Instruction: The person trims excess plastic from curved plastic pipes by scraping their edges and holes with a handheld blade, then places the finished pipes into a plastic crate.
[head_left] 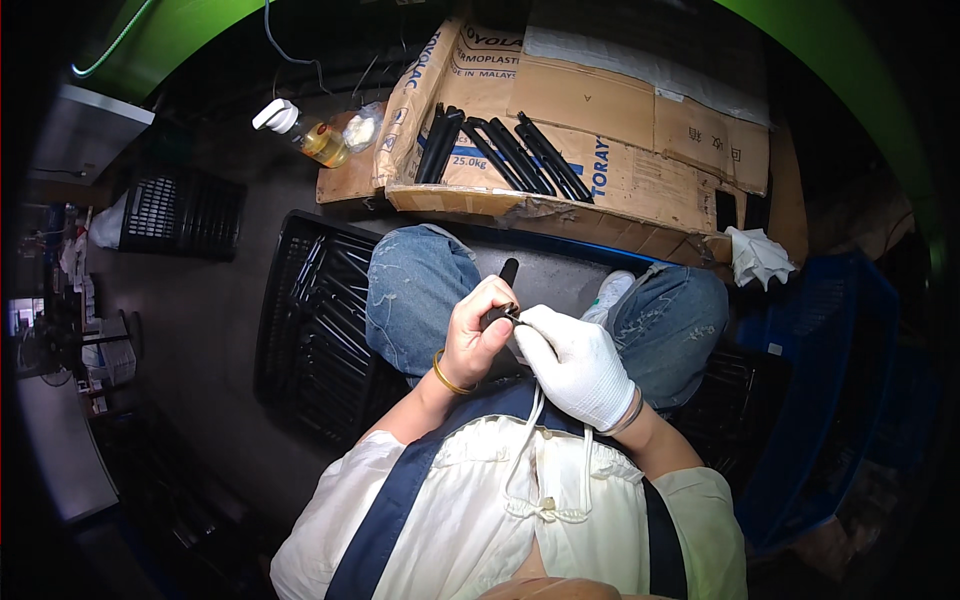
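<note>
One camera sat on the person's head and looked steeply down, close over the hands (530,350) and knees. Its fisheye view bent the cardboard box (600,130) ahead and darkened toward the rim.

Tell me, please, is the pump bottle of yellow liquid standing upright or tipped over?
Tipped. The pump bottle lies slanted on the floor beside the cardboard tray, its white pump head pointing up-left and its yellow body lower right.
</note>
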